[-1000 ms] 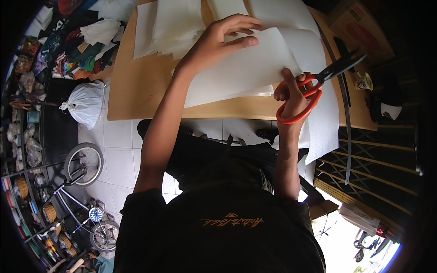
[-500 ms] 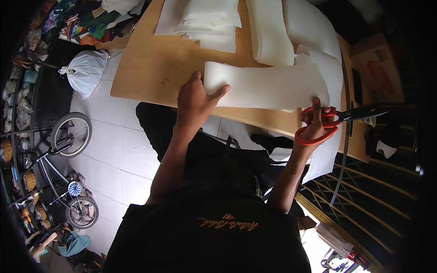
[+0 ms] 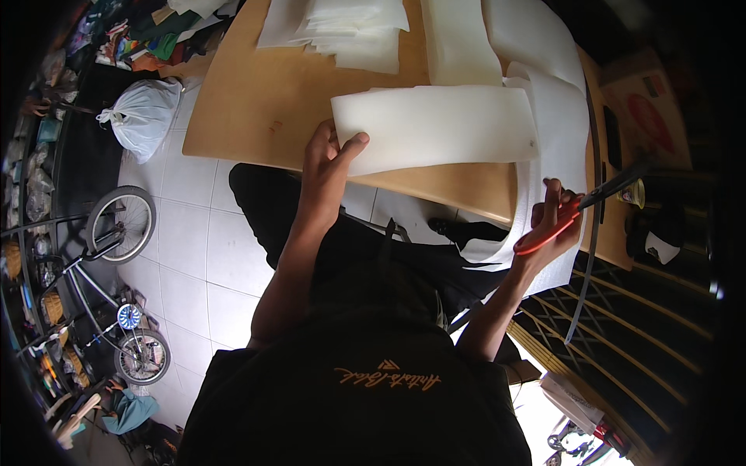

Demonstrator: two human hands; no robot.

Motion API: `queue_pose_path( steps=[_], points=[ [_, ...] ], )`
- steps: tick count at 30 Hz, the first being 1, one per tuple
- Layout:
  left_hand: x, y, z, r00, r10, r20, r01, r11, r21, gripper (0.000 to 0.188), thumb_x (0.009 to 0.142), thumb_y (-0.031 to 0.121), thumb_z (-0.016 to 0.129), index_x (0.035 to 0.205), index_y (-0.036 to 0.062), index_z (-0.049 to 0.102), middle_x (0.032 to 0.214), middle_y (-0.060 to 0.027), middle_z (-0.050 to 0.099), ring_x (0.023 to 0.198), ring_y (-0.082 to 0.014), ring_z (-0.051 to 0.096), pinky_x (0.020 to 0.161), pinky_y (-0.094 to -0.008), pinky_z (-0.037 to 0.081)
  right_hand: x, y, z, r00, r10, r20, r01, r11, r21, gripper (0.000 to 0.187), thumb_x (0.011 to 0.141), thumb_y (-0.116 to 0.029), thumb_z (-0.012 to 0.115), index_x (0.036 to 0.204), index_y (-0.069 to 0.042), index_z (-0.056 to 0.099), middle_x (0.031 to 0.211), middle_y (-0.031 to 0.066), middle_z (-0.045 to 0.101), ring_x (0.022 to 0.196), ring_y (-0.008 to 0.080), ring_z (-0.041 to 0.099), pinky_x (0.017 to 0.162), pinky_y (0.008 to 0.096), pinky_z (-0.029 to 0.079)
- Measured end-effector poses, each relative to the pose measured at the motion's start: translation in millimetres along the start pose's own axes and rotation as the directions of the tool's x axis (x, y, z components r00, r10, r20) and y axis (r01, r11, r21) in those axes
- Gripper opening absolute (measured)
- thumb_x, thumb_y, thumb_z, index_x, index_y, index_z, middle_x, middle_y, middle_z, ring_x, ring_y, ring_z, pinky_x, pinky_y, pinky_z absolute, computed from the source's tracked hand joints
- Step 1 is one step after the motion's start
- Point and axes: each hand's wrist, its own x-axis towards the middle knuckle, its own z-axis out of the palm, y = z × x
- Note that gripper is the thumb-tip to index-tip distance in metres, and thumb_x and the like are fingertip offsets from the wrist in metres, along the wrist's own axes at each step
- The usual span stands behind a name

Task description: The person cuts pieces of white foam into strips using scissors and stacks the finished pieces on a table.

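Observation:
A white strip of thin, soft sheet [image 3: 439,124] lies crosswise over the table's near part. My left hand [image 3: 322,182] pinches its left end, thumb on top and fingers underneath. The strip's right end is free of my hands and bears a small dark spot near its corner. To the right of that end, my right hand [image 3: 553,229] carries scissors [image 3: 618,186] by their red-orange handles, the dark blades pointing up and right. The index finger of that hand sticks out. Beneath and beside the scissors hangs a larger white sheet [image 3: 558,132] over the table's right edge.
On the wooden table [image 3: 256,101] are a stack of white pieces [image 3: 350,35] and a longer white strip [image 3: 462,46] at the far side. A cardboard box [image 3: 645,101] stands at right. Left on the tiled floor are a white bag [image 3: 144,116] and a bicycle [image 3: 85,279].
My right hand has come away from the strip's right end and moved slightly right, turning the scissors. My left hand has shifted the strip a little left and farther away.

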Motion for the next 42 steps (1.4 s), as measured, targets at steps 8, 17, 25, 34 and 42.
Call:
queue_pose_path(
  steps=[8, 17, 25, 34, 42],
  points=[
    [-11, 7, 9, 0.971, 0.2, 0.129, -0.231, 0.921, 0.315, 0.056, 0.087, 0.009, 0.065, 0.137, 0.0116, 0.038, 0.125, -0.0164, 0.051, 0.107, -0.0175, 0.055, 0.088, -0.0289, 0.047, -99, -16, -53, 0.395, 0.445, 0.804, -0.602, 0.786, -0.14, 0.062, 0.081, -0.063, 0.061, 0.088, -0.002, 0.055, 0.067, 0.0029, 0.054, 0.052, 0.0056, 0.044, 0.046, 0.0228, 0.034],
    [-3, 21, 4, 0.911, 0.26, 0.319, -0.394, 0.325, 0.86, 0.054, 0.083, 0.014, 0.07, 0.133, 0.0191, 0.049, 0.119, -0.0097, 0.048, 0.093, -0.0225, 0.054, 0.066, -0.028, 0.049, -119, 2, -65, 0.296, 0.529, 0.795, -0.541, 0.779, -0.317, 0.069, 0.074, -0.072, 0.062, 0.082, -0.003, 0.054, 0.063, -0.0011, 0.049, 0.056, 0.0077, 0.048, 0.049, 0.0232, 0.038],
    [12, 27, 7, 0.794, 0.254, 0.552, -0.584, 0.063, 0.809, 0.062, 0.08, 0.004, 0.067, 0.137, 0.015, 0.046, 0.133, -0.0099, 0.046, 0.12, -0.0302, 0.044, 0.1, -0.0388, 0.038, -128, 13, -69, 0.291, 0.55, 0.783, -0.461, 0.798, -0.389, 0.055, 0.08, -0.054, 0.069, 0.082, -0.002, 0.052, 0.062, -0.0001, 0.043, 0.058, 0.0087, 0.042, 0.053, 0.027, 0.035],
    [21, 26, 15, 0.773, 0.139, 0.619, -0.634, 0.195, 0.748, 0.068, 0.076, -0.009, 0.063, 0.138, 0.0106, 0.042, 0.135, -0.0125, 0.046, 0.125, -0.0329, 0.04, 0.107, -0.0411, 0.032, -140, 10, -65, 0.38, 0.524, 0.763, -0.433, 0.829, -0.354, 0.053, 0.078, -0.05, 0.073, 0.089, -0.001, 0.054, 0.066, -0.0026, 0.043, 0.062, 0.007, 0.038, 0.056, 0.0255, 0.032],
    [33, 37, 24, 0.807, 0.035, 0.59, -0.586, 0.181, 0.79, 0.074, 0.067, -0.008, 0.071, 0.134, 0.0111, 0.044, 0.13, -0.0117, 0.049, 0.123, -0.0321, 0.041, 0.106, -0.0408, 0.032, -138, 10, -69, 0.403, 0.529, 0.747, -0.503, 0.81, -0.302, 0.047, 0.081, -0.043, 0.073, 0.095, 0.0, 0.057, 0.071, 0.0017, 0.054, 0.065, 0.0097, 0.046, 0.06, 0.0277, 0.038]
  ],
)
